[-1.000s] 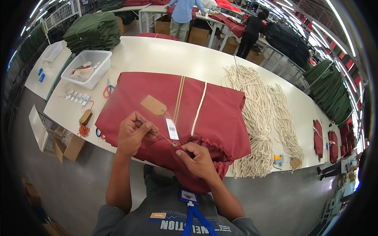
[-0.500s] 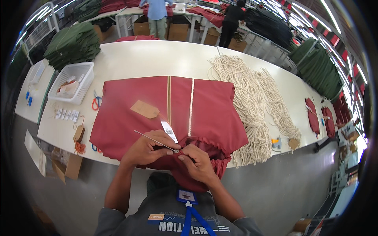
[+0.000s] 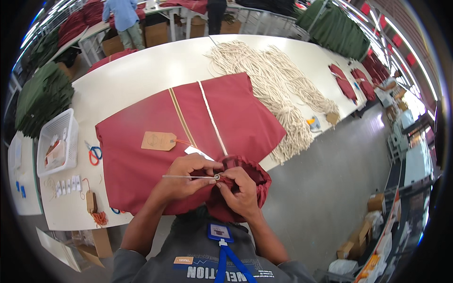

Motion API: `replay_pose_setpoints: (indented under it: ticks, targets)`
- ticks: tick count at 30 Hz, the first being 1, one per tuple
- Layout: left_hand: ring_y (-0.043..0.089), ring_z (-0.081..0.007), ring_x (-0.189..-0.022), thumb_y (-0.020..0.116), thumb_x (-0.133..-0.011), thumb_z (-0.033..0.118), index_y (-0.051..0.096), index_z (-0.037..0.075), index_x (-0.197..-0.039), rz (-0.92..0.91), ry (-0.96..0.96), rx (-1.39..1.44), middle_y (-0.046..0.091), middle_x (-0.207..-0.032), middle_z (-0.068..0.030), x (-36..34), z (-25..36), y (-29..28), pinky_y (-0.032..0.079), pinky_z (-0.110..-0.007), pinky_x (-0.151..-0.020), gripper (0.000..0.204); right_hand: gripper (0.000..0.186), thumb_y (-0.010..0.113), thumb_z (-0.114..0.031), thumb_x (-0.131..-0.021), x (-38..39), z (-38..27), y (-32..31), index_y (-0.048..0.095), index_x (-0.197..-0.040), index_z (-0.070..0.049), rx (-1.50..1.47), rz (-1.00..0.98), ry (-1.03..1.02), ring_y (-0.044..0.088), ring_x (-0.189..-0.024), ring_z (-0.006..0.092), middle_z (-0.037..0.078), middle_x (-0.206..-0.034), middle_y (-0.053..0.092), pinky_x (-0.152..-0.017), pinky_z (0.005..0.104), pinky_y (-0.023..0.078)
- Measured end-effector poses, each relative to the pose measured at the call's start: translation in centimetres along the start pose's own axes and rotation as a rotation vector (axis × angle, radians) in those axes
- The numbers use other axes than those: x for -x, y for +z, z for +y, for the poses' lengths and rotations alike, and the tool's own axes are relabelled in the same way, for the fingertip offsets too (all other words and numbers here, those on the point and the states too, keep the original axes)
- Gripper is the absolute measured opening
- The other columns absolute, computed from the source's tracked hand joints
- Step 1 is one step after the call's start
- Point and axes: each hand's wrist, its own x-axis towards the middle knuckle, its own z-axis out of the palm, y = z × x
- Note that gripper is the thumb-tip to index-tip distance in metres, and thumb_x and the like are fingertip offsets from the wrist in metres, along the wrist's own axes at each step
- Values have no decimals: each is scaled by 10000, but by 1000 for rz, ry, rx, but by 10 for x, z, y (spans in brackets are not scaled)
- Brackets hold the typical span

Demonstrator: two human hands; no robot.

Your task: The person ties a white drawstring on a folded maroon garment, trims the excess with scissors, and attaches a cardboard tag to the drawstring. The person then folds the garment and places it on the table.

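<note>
1. Left hand [image 3: 179, 186]: its grip pinches a thin metal rod [image 3: 170, 176] between thumb and fingers. The rod now lies nearly level; half a second ago it sloped down to the right, and a second ago more steeply.
2. The rod's right end is at the metal eyelet [image 3: 217, 177]; how far it goes in, I cannot tell.
3. Right hand [image 3: 241, 192]: its grip pinches the cloth beside the eyelet, as before. The two hands are nearer together than a second ago.
4. The red bag [image 3: 137, 172] lies on the counter [image 3: 141, 66], its gathered opening by the right hand; it now appears slanted, as the whole view has turned.
5. The white label [image 3: 198, 152], earlier plainly seen, is mostly hidden behind the left hand.
6. The brown tag [image 3: 159, 141] lies flat on the bag.
</note>
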Motion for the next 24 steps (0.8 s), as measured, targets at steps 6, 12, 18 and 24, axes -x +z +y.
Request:
replay_pose_setpoints:
  ticks: [6, 12, 18, 24]
  targets:
    - [649, -221, -827, 819, -808, 80, 781, 59, -1025, -134, 171, -101, 720, -865, -76, -5, -4, -8, 501, -345, -759, 222, 217, 790, -2, -841, 17, -7, 3, 735, -1050, -3, 119, 61, 82, 703, -814, 252, 131, -961, 708, -698, 316, 545]
    - [648, -202, -855, 827, -808, 71, 754, 48, -964, -187, 95, -6, 706, -885, -60, -5, -3, -9, 508, -339, -762, 174, 188, 788, -8, -852, 18, -11, 5, 732, -1031, 7, 137, 61, 102, 695, -805, 244, 130, -941, 704, -696, 318, 542]
    - [659, -185, -850, 842, -792, 46, 740, 31, -965, -185, 13, 103, 706, -903, -65, -4, -3, -9, 517, -323, -728, 201, 149, 785, -27, -857, 14, -18, 1, 731, -994, 1, 148, 30, 44, 688, -760, 249, 120, -894, 689, -669, 324, 534]
    - [664, -180, -807, 856, -779, 49, 770, 45, -945, -164, 115, -31, 721, -863, -61, -6, -1, -7, 519, -320, -722, 186, 150, 773, -18, -853, 11, -20, 3, 745, -1000, -18, 261, 51, 36, 677, -718, 244, 105, -862, 677, -632, 330, 522]
